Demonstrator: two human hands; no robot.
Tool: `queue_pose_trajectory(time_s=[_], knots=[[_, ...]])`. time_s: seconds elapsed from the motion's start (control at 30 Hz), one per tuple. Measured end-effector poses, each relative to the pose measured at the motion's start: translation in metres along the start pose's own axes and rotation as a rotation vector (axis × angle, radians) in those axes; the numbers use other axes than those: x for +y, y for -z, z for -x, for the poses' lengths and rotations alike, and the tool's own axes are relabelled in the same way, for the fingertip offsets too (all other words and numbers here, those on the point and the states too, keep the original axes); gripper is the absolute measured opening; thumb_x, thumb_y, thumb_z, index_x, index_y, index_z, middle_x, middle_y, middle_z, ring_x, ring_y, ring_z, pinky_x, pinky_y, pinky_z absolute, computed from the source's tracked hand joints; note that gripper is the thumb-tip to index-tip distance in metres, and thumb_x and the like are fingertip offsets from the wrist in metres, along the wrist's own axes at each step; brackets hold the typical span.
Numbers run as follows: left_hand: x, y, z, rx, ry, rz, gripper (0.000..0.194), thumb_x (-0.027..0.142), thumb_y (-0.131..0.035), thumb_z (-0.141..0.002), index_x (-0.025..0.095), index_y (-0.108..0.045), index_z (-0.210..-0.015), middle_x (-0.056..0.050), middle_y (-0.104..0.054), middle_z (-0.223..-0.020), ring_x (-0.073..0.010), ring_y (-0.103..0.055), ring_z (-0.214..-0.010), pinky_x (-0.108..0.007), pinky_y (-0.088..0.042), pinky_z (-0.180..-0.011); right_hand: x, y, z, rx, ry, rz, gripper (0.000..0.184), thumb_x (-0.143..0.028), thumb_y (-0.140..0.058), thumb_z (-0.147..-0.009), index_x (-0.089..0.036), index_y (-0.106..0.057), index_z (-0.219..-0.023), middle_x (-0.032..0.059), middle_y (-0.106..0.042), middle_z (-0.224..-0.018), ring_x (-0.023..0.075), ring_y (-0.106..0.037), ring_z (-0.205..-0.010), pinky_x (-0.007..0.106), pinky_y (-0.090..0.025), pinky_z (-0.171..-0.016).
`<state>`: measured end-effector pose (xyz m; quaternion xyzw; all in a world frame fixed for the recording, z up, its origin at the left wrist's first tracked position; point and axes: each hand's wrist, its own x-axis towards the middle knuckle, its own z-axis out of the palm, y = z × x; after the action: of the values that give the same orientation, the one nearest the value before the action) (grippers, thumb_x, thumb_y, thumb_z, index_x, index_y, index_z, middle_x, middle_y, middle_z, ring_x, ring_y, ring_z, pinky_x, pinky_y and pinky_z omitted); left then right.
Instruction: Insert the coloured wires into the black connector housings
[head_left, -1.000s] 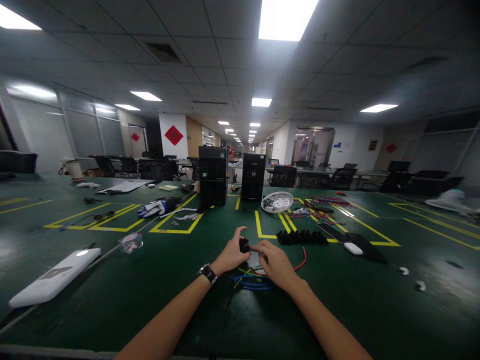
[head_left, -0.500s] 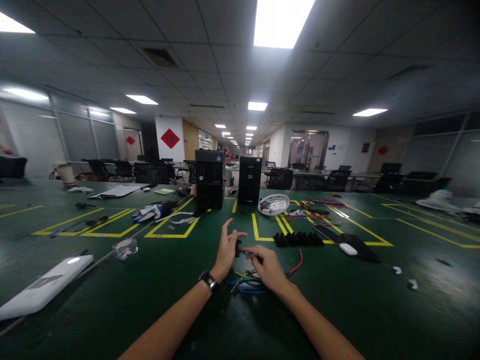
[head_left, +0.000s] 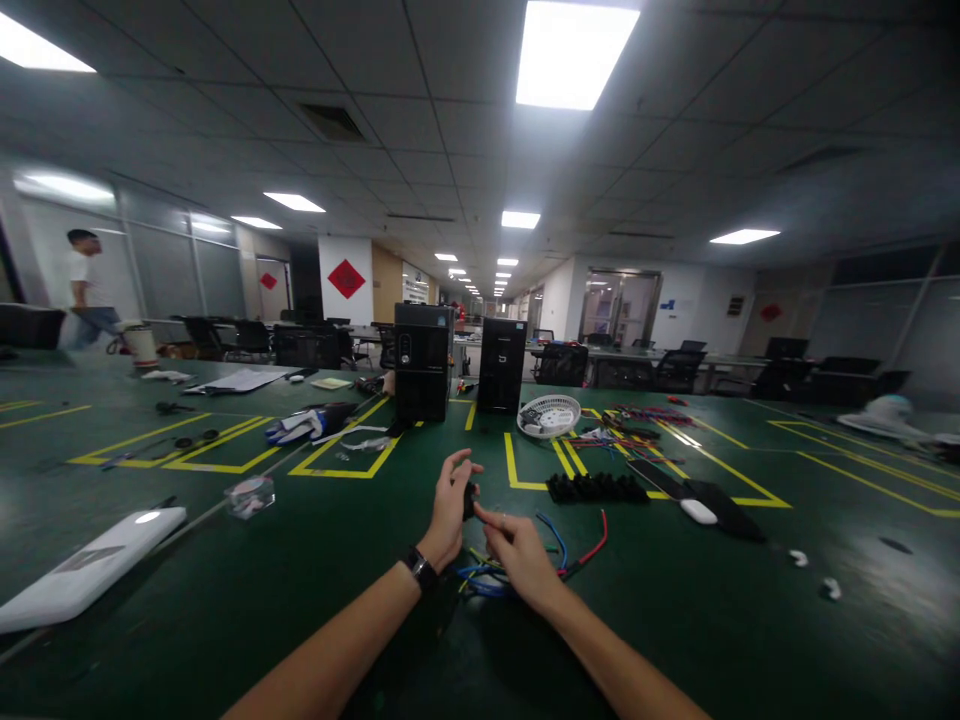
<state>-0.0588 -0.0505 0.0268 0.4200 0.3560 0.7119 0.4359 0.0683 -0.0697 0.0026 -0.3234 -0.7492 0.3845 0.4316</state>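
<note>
My left hand [head_left: 447, 515], with a dark watch on the wrist, is closed around a small black part [head_left: 469, 500], mostly covered by the fingers. The thumb and index finger of my right hand [head_left: 523, 560] are pinched together against the part's right side. What they hold, if anything, is hidden. Under my hands lies a loose bundle of wires [head_left: 480, 583] in blue, yellow-green and red. One red wire [head_left: 596, 545] curves out to the right of my right hand, and a blue wire [head_left: 556, 535] loops up beside it.
A row of black ridged pieces [head_left: 596, 488] lies ahead right, near a white basket [head_left: 549, 416] and a white mouse-like case [head_left: 698, 512]. Two black computer towers [head_left: 421, 365] stand behind. A white power bank-like device [head_left: 90, 565] lies left. A person [head_left: 91, 290] walks far left.
My left fingers have curled in closer over the black part, and both hands have shifted slightly left. A blue wire now shows right of my right hand. A person has come into view far left.
</note>
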Motion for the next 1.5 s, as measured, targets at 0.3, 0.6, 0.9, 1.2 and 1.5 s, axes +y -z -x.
queue_pose_trajectory(time_s=[0.3, 0.6, 0.9, 1.2, 1.5], knots=[[-0.004, 0.012, -0.006, -0.289, 0.049, -0.198, 0.049, 0.043, -0.049, -0.087, 0.024, -0.037, -0.131, -0.002, -0.061, -0.09, -0.0094, -0.051, -0.061, -0.02, -0.039, -0.052, -0.02, 0.04, -0.007, -0.137, -0.057, 0.177, 0.036, -0.02, -0.05, -0.08, -0.015, -0.071, -0.108, -0.0048, -0.049, -0.05, 0.0092, -0.037, -0.047, 0.019, -0.028, -0.046], [-0.006, 0.0, -0.015, 0.004, -0.096, 0.043, 0.052, 0.04, -0.051, -0.087, 0.032, -0.032, -0.135, -0.001, -0.058, -0.095, -0.008, -0.055, -0.062, -0.021, -0.047, -0.056, -0.025, 0.044, 0.002, 0.072, 0.152, 0.445, 0.025, -0.024, -0.048, -0.089, -0.017, -0.071, -0.097, 0.0008, -0.067, -0.067, 0.0128, -0.055, -0.056, 0.022, -0.037, -0.054], [0.014, 0.094, -0.069, 0.456, 0.004, 0.165, 0.021, 0.031, -0.033, -0.096, 0.027, -0.036, -0.116, 0.003, -0.06, -0.075, -0.0093, -0.058, -0.052, -0.02, -0.045, -0.05, -0.017, 0.03, 0.01, -0.102, 0.092, 0.8, 0.026, -0.036, -0.048, -0.092, -0.022, -0.069, -0.095, 0.0061, -0.066, -0.094, 0.0197, -0.059, -0.091, 0.029, -0.04, -0.08], [-0.042, 0.047, -0.041, -0.128, 0.097, -0.229, 0.034, 0.048, -0.041, -0.09, 0.021, -0.044, -0.111, -0.004, -0.066, -0.082, -0.015, -0.066, -0.061, -0.025, -0.05, -0.056, -0.021, 0.05, 0.026, -0.446, 0.186, 0.925, 0.039, -0.046, -0.056, -0.087, -0.025, -0.059, -0.12, 0.008, -0.057, -0.111, 0.0239, -0.053, -0.102, 0.033, -0.039, -0.088], [-0.054, 0.028, -0.064, -0.146, 0.008, -0.582, 0.034, 0.042, -0.033, -0.092, 0.018, -0.05, -0.109, -0.006, -0.069, -0.079, -0.0186, -0.066, -0.072, -0.029, -0.048, -0.065, -0.004, 0.161, 0.1, -0.26, -0.024, 0.943, 0.025, -0.024, -0.043, -0.094, -0.026, -0.063, -0.109, 0.0059, -0.059, -0.102, 0.0199, -0.057, -0.093, 0.03, -0.044, -0.082]])
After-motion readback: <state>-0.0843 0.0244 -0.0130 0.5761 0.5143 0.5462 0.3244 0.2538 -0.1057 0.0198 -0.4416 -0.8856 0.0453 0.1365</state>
